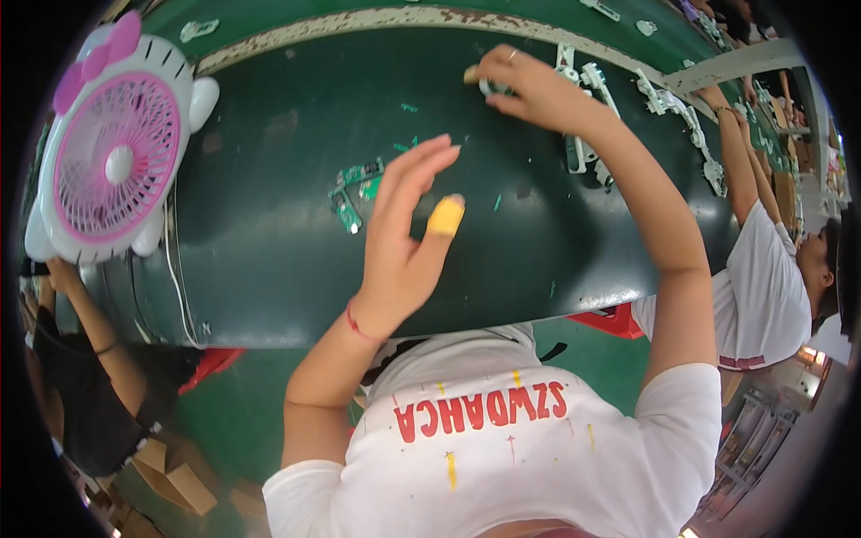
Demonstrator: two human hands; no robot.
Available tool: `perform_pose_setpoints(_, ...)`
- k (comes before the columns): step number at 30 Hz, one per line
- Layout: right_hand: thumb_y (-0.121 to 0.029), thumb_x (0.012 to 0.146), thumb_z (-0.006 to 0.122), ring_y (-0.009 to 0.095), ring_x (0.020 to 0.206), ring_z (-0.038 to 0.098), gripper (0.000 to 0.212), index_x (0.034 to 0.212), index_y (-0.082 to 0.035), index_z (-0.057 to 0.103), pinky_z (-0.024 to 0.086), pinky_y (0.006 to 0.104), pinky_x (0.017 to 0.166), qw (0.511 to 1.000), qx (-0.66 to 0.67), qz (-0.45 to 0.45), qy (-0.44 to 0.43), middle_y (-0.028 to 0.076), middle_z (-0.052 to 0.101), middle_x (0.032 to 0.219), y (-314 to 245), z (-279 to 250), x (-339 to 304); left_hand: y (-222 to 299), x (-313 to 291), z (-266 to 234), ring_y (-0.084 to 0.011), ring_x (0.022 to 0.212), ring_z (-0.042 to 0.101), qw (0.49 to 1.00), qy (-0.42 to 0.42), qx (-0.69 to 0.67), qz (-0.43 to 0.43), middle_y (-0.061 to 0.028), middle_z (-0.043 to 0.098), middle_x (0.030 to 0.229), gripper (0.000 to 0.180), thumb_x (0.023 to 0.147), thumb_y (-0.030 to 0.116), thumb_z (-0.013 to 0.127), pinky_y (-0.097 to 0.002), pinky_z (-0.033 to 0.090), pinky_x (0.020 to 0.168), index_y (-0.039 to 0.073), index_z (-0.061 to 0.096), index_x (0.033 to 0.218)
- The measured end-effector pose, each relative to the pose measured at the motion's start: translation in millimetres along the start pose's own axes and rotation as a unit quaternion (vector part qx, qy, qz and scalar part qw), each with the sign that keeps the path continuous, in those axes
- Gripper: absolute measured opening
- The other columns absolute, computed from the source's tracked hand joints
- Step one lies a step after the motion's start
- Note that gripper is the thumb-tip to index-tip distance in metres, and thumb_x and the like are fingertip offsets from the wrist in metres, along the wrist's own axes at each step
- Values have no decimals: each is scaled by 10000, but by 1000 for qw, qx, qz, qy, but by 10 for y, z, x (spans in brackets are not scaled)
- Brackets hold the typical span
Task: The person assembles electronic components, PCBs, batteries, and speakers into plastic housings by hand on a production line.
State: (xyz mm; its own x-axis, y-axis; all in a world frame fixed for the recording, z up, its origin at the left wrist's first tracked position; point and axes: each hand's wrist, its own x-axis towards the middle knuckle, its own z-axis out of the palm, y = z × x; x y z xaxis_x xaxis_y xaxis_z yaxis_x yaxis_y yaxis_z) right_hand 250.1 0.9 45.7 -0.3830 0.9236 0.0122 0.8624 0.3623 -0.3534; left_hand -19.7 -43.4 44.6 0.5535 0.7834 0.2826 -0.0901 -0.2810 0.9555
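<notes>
My left hand (404, 238) hovers over the dark green work surface with its fingers stretched out, thumb apart, and nothing in it. Yellow wrapping covers its thumb tip. Just left of its fingers lie small green circuit boards (344, 212), partly overlapping. Farther off, my right hand (538, 90) is curled, with yellow wrapping on one fingertip. Between its thumb and fingers shows the curved edge of a small whitish part (486, 87), mostly hidden by the hand. White plastic pieces (575, 154) lie beside and beneath my right wrist.
A white and pink fan (118, 166) stands at the left, with a white cable (179, 269) beside it. More white plastic parts (695, 130) lie at the right, near a co-worker's arm (737, 175). Another person's arm (94, 318) reaches in at the left. A chipped ledge (359, 24) borders the far side.
</notes>
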Motion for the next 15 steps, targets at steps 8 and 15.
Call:
perform_pose_setpoints(8, -325, 874, 426, 212, 958, 563, 488, 1234, 6, 412, 447, 332, 860, 720, 679, 24, 139, 144, 543, 1132, -981, 30, -195, -39, -120, 99, -107, 846, 557, 995, 63, -48, -60, -74, 502, 1069, 424, 824, -5, 568, -195, 455, 647, 60, 458, 1228)
perform_pose_setpoints(15, -360, 904, 316, 244, 951, 529, 351, 893, -45, 470, 461, 387, 823, 571, 791, 129, 178, 151, 526, 1055, -1287, 538, -782, -108, -361, 192, -92, 678, 562, 995, 57, -73, -35, -43, 579, 792, 124, 799, -28, 584, -209, 458, 609, 24, 579, 912)
